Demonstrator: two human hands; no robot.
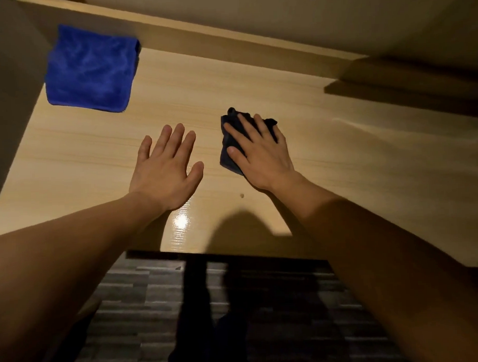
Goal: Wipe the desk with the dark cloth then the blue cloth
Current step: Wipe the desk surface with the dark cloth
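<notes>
The light wooden desk (90, 159) fills the middle of the view. A folded blue cloth (90, 69) lies flat at its far left corner. My right hand (261, 150) presses flat on a crumpled dark cloth (228, 151) near the desk's centre; most of the cloth is hidden under the palm and fingers. My left hand (168, 167) is spread flat, palm down, just left of the dark cloth, holding nothing. I cannot tell whether it touches the desk.
A wall and a wooden ledge (227, 37) run along the desk's back edge. A shadowed shelf or block (407, 77) sits at the back right. A small dark speck (242, 196) marks the desk near my right wrist. Below the front edge is patterned dark floor (144, 306).
</notes>
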